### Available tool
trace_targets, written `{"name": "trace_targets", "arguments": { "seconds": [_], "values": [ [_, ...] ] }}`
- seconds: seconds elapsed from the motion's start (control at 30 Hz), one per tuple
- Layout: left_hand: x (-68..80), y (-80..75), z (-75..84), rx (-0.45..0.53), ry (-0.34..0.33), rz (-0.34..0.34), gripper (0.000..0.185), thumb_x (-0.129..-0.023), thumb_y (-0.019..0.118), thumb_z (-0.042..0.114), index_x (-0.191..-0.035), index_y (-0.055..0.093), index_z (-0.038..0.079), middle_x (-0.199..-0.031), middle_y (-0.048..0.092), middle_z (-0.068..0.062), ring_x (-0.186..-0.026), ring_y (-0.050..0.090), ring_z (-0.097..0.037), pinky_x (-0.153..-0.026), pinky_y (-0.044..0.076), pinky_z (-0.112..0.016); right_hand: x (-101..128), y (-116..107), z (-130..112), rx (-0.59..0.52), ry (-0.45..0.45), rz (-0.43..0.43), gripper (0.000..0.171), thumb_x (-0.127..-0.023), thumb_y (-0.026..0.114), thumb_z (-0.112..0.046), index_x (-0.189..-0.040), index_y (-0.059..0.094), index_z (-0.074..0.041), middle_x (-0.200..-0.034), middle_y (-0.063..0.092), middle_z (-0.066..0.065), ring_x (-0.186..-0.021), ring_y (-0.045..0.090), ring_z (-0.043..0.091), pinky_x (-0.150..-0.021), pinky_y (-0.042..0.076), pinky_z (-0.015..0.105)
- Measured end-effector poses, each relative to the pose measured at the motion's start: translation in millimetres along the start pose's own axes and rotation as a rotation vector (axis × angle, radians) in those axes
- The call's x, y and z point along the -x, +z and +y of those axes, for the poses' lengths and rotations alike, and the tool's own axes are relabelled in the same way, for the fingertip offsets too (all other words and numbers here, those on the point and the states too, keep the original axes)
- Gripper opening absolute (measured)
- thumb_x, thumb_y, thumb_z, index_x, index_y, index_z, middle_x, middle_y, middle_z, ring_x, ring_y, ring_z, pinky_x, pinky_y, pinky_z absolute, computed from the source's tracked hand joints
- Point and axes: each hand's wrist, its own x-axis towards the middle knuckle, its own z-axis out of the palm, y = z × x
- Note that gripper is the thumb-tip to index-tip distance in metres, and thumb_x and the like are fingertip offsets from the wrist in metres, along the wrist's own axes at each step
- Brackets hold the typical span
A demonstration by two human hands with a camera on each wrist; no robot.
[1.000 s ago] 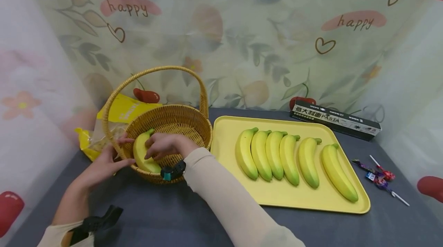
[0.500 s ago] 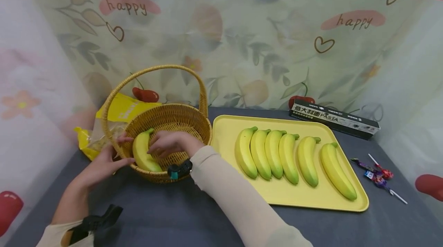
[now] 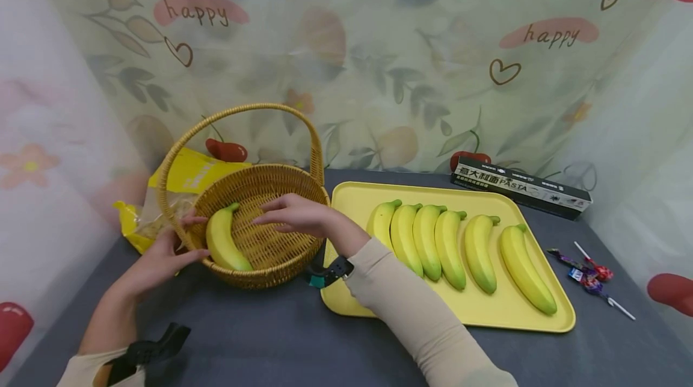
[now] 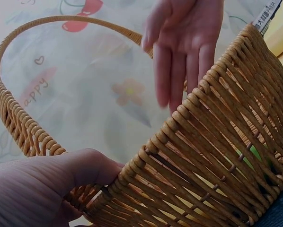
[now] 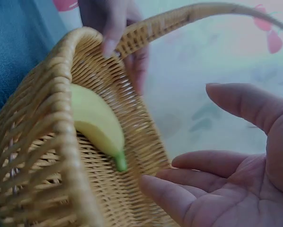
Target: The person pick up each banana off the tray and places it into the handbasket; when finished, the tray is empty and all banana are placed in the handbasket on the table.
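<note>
Yellow-green banana (image 3: pixel 223 246), tan basket (image 3: pixel 281 179)

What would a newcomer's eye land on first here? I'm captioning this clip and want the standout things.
Probably the row of six yellow-green bananas lined up on the flat yellow tray at right. Next, the round woven wicker basket at left, with one yellow banana lying inside: the left hand grips its rim, and the open right hand hovers above it.

"happy" on backdrop curtain (image 3: pixel 379 74), "PASTA" on black box (image 3: pixel 520 187)
</note>
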Motion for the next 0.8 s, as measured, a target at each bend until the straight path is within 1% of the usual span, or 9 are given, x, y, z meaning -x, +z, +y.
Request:
{"name": "trace_targets", "arguments": {
  "seconds": [0.1,0.2,0.33,0.47,0.67,0.8],
  "values": [
    [1.0,-0.3,0.6,0.002,0.006,0.003,0.056,-0.092,0.058,0.011,-0.138,0.031,-0.006,-0.151,0.006,-0.032,-0.132,0.019,-0.051,-0.078,0.034,-0.003,16.6,-8.9,2.5,-0.003,-0.039,0.0,0.048,-0.095,0.053,-0.018,-0.139,0.041,-0.002,-0.151,0.033,0.007,-0.135,0.038,0.02,-0.107,0.034,0.036],
    [0.9,-0.4,0.6,0.003,0.006,0.001,0.056,-0.091,0.058,0.012,-0.138,0.031,-0.006,-0.152,0.004,-0.032,-0.133,0.018,-0.052,-0.079,0.033,-0.003,35.0,-20.6,6.5,-0.012,-0.073,0.01,0.05,-0.096,0.051,-0.017,-0.141,0.036,-0.002,-0.152,0.03,0.007,-0.135,0.037,0.022,-0.108,0.032,0.036],
    [1.3,-0.9,-0.1,0.004,-0.005,-0.003,0.058,-0.092,0.058,0.013,-0.139,0.029,-0.005,-0.152,0.003,-0.031,-0.133,0.017,-0.053,-0.078,0.033,-0.003,58.8,-36.2,15.0,-0.005,-0.107,0.047,0.052,-0.096,0.05,-0.017,-0.143,0.033,-0.002,-0.154,0.026,0.007,-0.135,0.036,0.023,-0.109,0.03,0.037],
    [2.1,-0.8,0.0,0.006,-0.012,0.001,0.059,-0.092,0.058,0.012,-0.139,0.028,-0.006,-0.152,0.004,-0.031,-0.133,0.017,-0.053,-0.078,0.033,-0.003,77.8,-47.7,29.3,0.011,-0.11,0.094,0.056,-0.096,0.051,-0.019,-0.144,0.03,-0.002,-0.154,0.024,0.009,-0.137,0.034,0.026,-0.11,0.028,0.041],
    [0.8,0.1,-1.4,0.008,0.001,-0.001,0.059,-0.092,0.058,0.012,-0.139,0.028,-0.006,-0.151,0.007,-0.032,-0.131,0.02,-0.052,-0.078,0.034,-0.003,97.2,-55.5,56.8,0.122,-0.061,0.235,0.065,-0.093,0.057,-0.028,-0.146,0.027,-0.005,-0.154,0.024,0.009,-0.141,0.025,0.028,-0.111,0.024,0.045],
    [0.5,0.9,-0.3,0.012,0.008,0.003,0.057,-0.092,0.058,0.011,-0.138,0.029,-0.007,-0.151,0.008,-0.032,-0.131,0.021,-0.051,-0.078,0.034,-0.003,108.3,-59.7,70.9,0.164,-0.067,0.322,0.069,-0.092,0.059,-0.031,-0.147,0.025,-0.007,-0.155,0.022,0.009,-0.142,0.021,0.03,-0.112,0.023,0.046]
  ]
}}
